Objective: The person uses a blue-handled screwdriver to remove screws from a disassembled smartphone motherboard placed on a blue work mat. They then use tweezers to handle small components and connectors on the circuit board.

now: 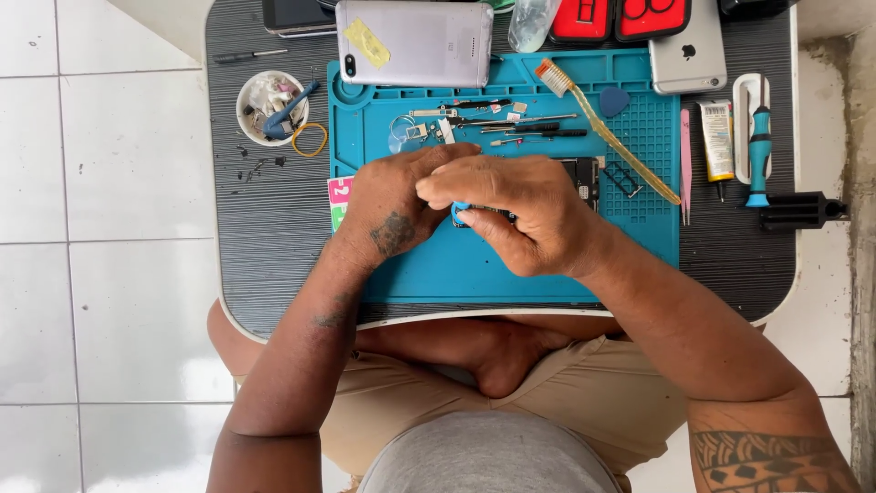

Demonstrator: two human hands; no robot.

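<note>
While both hands meet over the blue work mat [474,274], the step in hand looks like prying or lifting a part on the opened phone [584,175] that lies at the middle of the mat, mostly hidden under the hands. The right hand [520,215] is closed in a pinch on a small blue pick [459,213], its tip pointing down to the phone. The left hand [397,201] is curled and presses on the phone; I cannot tell if it grips anything. The next move, I judge, calls for a small, steady lever motion. Farther on the mat lie thin tools [525,128] and a toothbrush [602,128]. Beyond the mat's far edge rests a silver phone [415,41], back side up.
</note>
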